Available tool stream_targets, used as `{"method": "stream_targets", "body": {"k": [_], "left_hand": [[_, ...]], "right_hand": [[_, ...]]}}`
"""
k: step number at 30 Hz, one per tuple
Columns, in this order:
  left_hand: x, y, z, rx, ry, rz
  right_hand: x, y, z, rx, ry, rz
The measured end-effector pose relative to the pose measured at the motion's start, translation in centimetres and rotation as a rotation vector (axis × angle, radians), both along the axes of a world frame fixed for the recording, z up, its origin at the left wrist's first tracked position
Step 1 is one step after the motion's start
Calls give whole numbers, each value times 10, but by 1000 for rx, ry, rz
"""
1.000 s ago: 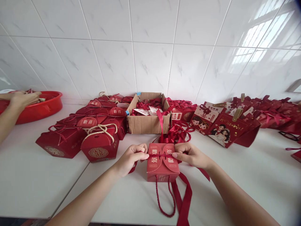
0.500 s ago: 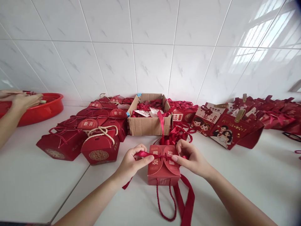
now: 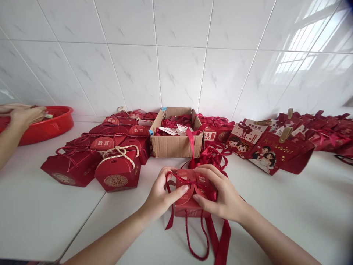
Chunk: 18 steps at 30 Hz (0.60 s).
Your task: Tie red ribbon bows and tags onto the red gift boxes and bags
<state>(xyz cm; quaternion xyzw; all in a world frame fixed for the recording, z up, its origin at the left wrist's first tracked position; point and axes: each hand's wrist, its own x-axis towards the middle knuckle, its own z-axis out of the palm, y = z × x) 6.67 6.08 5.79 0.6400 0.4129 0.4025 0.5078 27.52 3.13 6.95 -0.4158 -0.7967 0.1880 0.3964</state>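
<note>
A small red gift box point(image 3: 190, 210) with gold characters lies between my hands, its two rounded top flaps folded together. A dark red ribbon point(image 3: 170, 217) crosses the top through the slots, and its ends trail down beside the box. My left hand point(image 3: 162, 191) grips the box's left side, thumb on the flap, with ribbon looped by its fingers. My right hand point(image 3: 220, 191) wraps round the right side, thumb on the front edge, and ribbon shows under its palm. A twisted cord handle point(image 3: 206, 244) hangs toward me.
Behind the box stands a cardboard box point(image 3: 176, 147) of ribbon and cards. Several tied red boxes point(image 3: 117, 180) stand left, and illustrated gift bags point(image 3: 263, 158) right. At the far left, another person's hands point(image 3: 24, 115) are over a red basin point(image 3: 52, 129).
Both hands have shifted from pinching the ribbon ends to holding the box's sides. The left ribbon end now hangs nearer the box. The other person's hands have moved slightly left.
</note>
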Motion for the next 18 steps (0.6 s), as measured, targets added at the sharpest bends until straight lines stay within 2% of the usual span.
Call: {"method": "stream_targets", "body": {"k": [7,18], "left_hand": [[1,-1,4,-13,-17,-7],[2,-1,3,-10,-3,-1]], "right_hand": [[-2,1,2,15,29,2],[-2,0,1,23,39,4]]}}
